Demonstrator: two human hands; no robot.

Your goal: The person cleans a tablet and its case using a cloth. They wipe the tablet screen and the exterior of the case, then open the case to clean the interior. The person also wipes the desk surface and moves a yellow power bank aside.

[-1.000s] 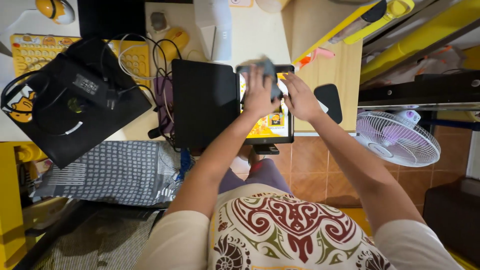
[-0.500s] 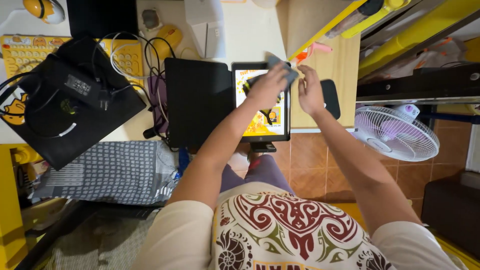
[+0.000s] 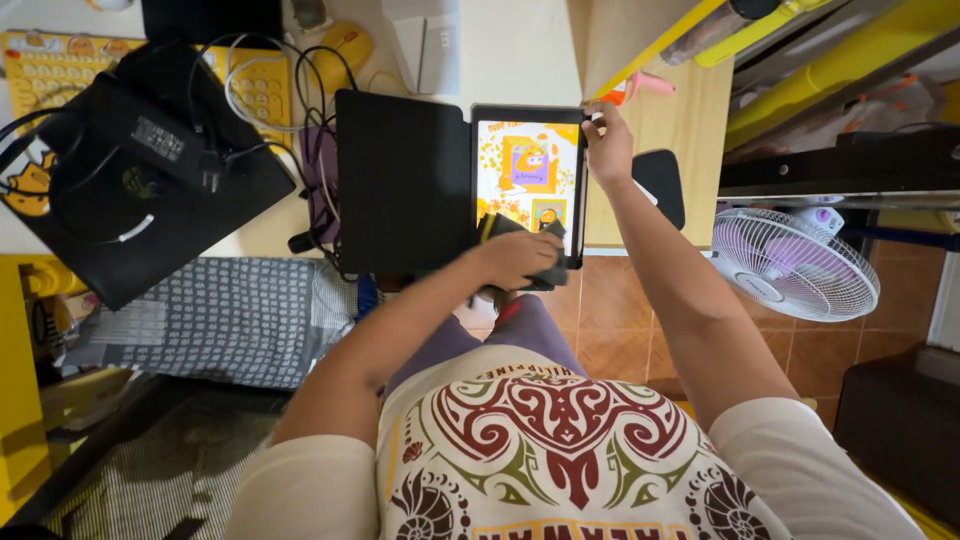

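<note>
A: Left hand (image 3: 515, 258)?
B: Fingers closed on a dark cloth (image 3: 540, 248), pressed on the near edge of the tablet (image 3: 528, 170), which lies in its open black cover (image 3: 405, 180) at the desk edge.
A: Right hand (image 3: 607, 148)?
B: Fingers pinch the tablet's far right corner.

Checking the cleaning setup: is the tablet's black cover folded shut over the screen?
No, the black cover lies open flat to the left of the tablet, whose lit screen is exposed.
</note>
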